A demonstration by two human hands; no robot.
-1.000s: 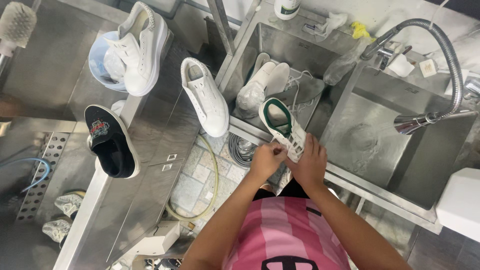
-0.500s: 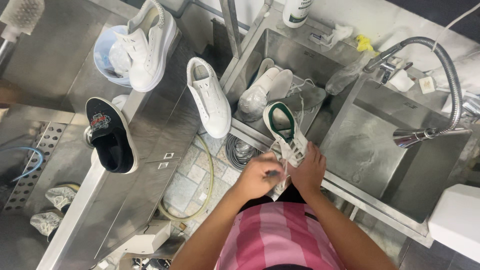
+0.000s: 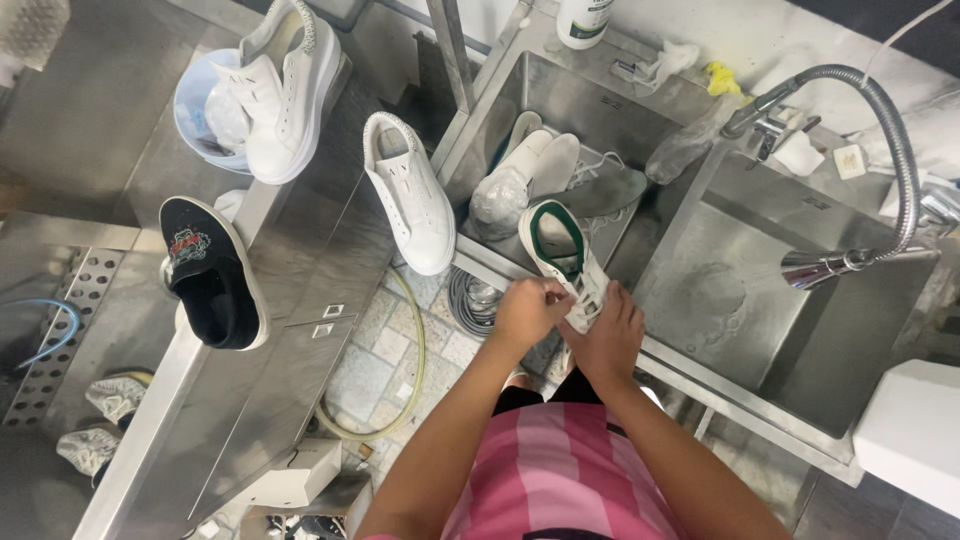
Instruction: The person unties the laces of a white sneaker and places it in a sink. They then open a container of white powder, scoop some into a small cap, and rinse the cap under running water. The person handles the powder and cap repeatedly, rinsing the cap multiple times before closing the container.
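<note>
Two hands (image 3: 570, 325) holding white sneaker (image 3: 562, 255), heel pointing away

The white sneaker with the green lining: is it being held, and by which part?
Yes. Both hands hold the white sneaker at its front, laced end: left hand on one side, right hand on the other, heel pointing away over the sink edge.

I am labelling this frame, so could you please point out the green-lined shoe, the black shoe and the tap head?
Green-lined shoe (image 3: 556, 240), head view, on its green inner lining.
Black shoe (image 3: 212, 275), head view, on its dark upper.
Tap head (image 3: 815, 266), head view, on the metal nozzle.
</note>
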